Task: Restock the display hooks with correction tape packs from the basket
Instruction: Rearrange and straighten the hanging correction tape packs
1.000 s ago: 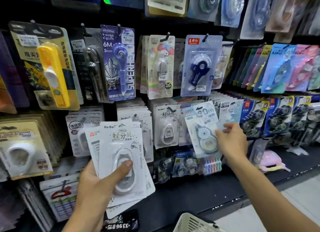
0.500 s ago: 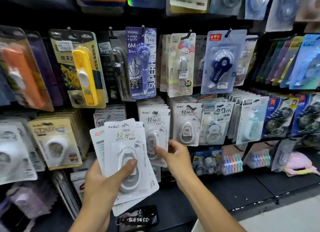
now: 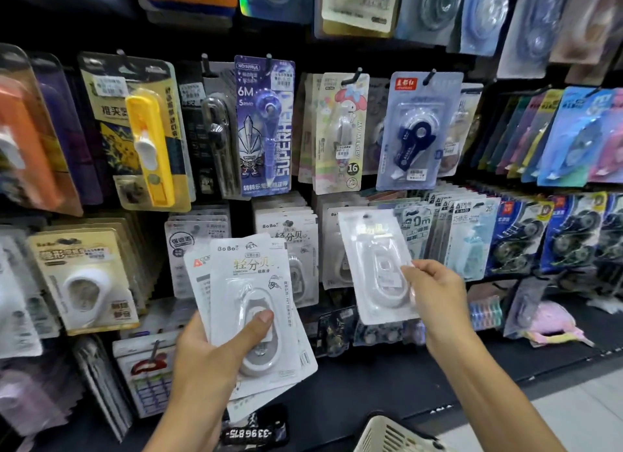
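Head view, left to right across the display wall. Far left edge: blurred orange pack (image 3: 23, 148), then a yellow clip-style pack (image 3: 148, 148) on an upper hook, with a beige pack (image 3: 84, 276) holding a white oval tape on the row beneath. Lower left of centre: left hand (image 3: 209, 360) gripping a fanned stack of white correction tape packs (image 3: 253, 300), thumb pressed flat over the front blister, remaining fingers hidden behind the cards; same grip as half a second ago, stack now one card thinner. Above it on the upper row: purple "6M" pack (image 3: 266, 124), pastel cartoon pack (image 3: 340, 131), blue-backed pack with a navy dispenser (image 3: 418, 131). Middle row behind the hands: matching white BoBo packs (image 3: 290, 239) on their hooks. Right of centre: right hand (image 3: 435, 293), no longer reaching toward the stack as before, now raised and shifted right, pinching a single white correction tape pack (image 3: 374, 266) by its lower right edge between thumb and curled fingers; pack tilted slightly, motion-blurred, held in front of the middle-row hooks, whether on a hook cannot be told. Further right: light blue "20m" packs (image 3: 418, 229), then dark blue packs (image 3: 566, 236) toward the right edge of the wall, a pink item (image 3: 553, 323) on the black shelf (image 3: 387, 384) below. Bottom edge, right of centre: rim of a cream basket (image 3: 387, 434), now in view.
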